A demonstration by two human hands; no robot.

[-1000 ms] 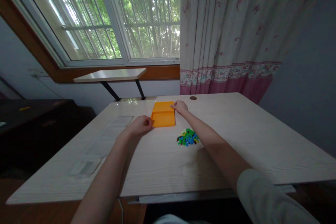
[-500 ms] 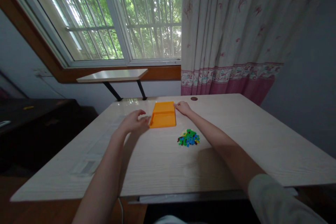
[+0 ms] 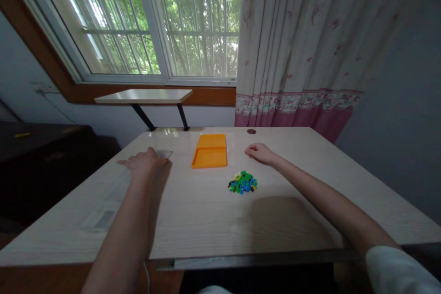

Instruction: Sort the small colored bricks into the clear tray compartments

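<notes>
Orange case between spread left hand and curled right hand, touching neither; right's grip unclear.

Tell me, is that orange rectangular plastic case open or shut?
Open: the orange rectangular plastic case lies spread on the pale wood-grain table, one half behind the other.

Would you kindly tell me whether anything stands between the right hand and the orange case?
Nothing visible does: only tabletop shows between the right hand and the orange case. The pile of small coloured pieces lies nearer the person, off that direct line.
</notes>
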